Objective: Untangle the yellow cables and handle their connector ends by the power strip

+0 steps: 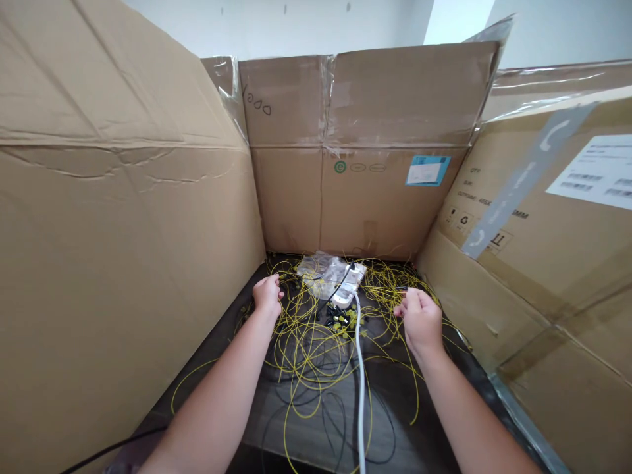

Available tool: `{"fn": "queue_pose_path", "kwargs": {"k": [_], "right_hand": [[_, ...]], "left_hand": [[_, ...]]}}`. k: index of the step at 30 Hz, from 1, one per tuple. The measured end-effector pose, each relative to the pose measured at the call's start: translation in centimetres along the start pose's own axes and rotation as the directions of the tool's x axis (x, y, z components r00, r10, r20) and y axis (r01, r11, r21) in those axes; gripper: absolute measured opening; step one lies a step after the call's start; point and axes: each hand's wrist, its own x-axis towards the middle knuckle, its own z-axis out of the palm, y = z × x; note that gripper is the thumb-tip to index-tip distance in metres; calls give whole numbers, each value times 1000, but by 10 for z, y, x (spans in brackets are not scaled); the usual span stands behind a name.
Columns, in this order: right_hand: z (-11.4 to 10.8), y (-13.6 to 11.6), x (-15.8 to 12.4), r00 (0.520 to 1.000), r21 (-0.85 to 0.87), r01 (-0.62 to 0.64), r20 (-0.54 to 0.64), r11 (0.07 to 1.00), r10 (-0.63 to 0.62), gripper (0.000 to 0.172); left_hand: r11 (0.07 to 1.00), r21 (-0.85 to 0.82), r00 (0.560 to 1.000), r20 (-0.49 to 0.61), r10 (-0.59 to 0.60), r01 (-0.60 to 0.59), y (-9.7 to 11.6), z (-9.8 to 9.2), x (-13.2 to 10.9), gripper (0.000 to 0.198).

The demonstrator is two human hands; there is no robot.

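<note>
Both my hands are over a dark tabletop strewn with thin yellow cables point(306, 368). My left hand point(268, 294) is closed in a fist-like pinch at the left side of the tangle. Yellow cable runs close by its fingers, but what lies inside them is hidden. On the right, my right hand point(422, 319) pinches a thin piece with a black end point(401, 288), which looks like the tip of a cable. Between the hands lies a pile of small black and yellow-green caps or connectors point(343, 320), partly over the cables.
A white power strip point(344, 296) with a black plug and a white cord point(361, 388) sits mid-table beside a clear plastic bag point(318, 271). Tall cardboard walls stand at the left point(123, 263), back point(291, 204) and right point(567, 283). The white cord runs toward me.
</note>
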Motion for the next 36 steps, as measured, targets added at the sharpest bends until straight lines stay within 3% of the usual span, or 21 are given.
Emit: {"fn": "queue_pose_path", "kwargs": {"k": [3, 7, 9, 10, 11, 13, 15, 18, 19, 21, 24, 28, 30, 33, 36], "right_hand": [[1, -3, -2, 999, 57, -22, 38, 998, 20, 27], [-1, -10, -9, 991, -99, 11, 136, 995, 3, 28], [-2, -14, -14, 976, -208, 71, 217, 976, -25, 29], [-2, -17, -16, 965, -243, 105, 259, 964, -40, 30], [-2, -19, -18, 955, -263, 135, 293, 955, -54, 30], [-2, -23, -20, 938, -280, 174, 339, 944, -73, 29], [-2, -25, -22, 928, -289, 201, 362, 936, -88, 28], [-3, -26, -23, 919, -298, 235, 377, 925, -112, 27], [-3, -27, -23, 919, -300, 240, 376, 923, -117, 27], [-3, -28, -24, 921, -302, 235, 373, 924, -112, 26], [-4, -30, -25, 923, -300, 221, 372, 928, -99, 26], [-4, -32, -25, 925, -306, 225, 365, 925, -104, 26], [-5, -33, -25, 927, -309, 222, 360, 925, -102, 26], [-7, -33, -23, 936, -318, 221, 335, 922, -108, 27], [-8, -31, -21, 952, -322, 203, 287, 925, -109, 28]], "left_hand": [[996, 63, 998, 31, 57, -59, -3, 0, -1, 18], [979, 173, 989, 112, 93, -111, -8, 1, -4, 21], [923, 305, 971, 122, 207, -235, -6, 1, -11, 38], [847, 401, 937, 136, 321, -348, -4, 0, -16, 48], [725, 499, 874, 172, 454, -475, -2, 0, -22, 56], [403, 610, 675, 315, 667, -682, 6, -1, -36, 61], [174, 555, 487, 488, 724, -814, 13, -2, -48, 52], [42, 328, 281, 728, 625, -944, 18, -3, -56, 24], [36, 264, 237, 787, 569, -964, 17, -3, -56, 18], [41, 192, 190, 876, 443, -981, 14, -3, -53, 14], [27, 200, 200, 939, 279, -979, 7, -2, -47, 12], [-22, 303, 295, 939, 179, -953, 1, -2, -44, 12], [-17, 327, 320, 934, 157, -945, -2, -2, -43, 14], [49, 353, 356, 919, 169, -934, -5, -2, -40, 16], [160, 401, 427, 885, 189, -902, -7, -1, -39, 16]]}}
